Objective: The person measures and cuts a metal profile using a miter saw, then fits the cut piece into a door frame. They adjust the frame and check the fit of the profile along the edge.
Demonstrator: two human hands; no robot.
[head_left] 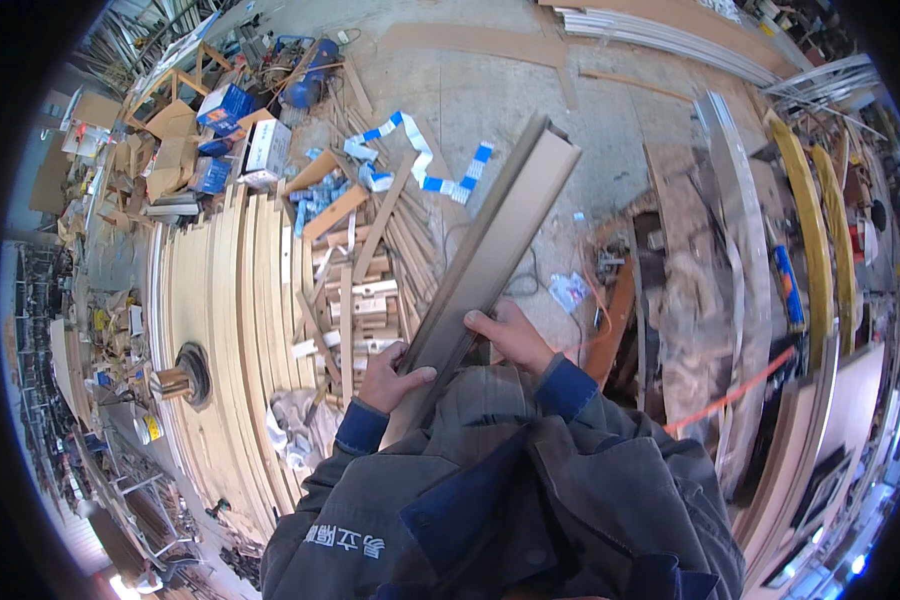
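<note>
A long brownish-grey channel profile (485,240) slants up and to the right in front of my body, its far end raised toward the upper middle. On its left side my left hand (390,378) is closed, thumb lying over the face. My right hand (513,335) grips the opposite edge a little farther along, thumb on top and the other fingers hidden underneath. The near end of the profile disappears against my dark jacket (490,480).
Pale wooden boards (220,290) lie stacked at left, with a black round object (194,376) on them. Wood offcuts (375,300) and a blue-white strip (420,160) litter the floor beyond. Plastic-wrapped lengths (735,240) and yellow-wrapped pieces (805,220) stand right.
</note>
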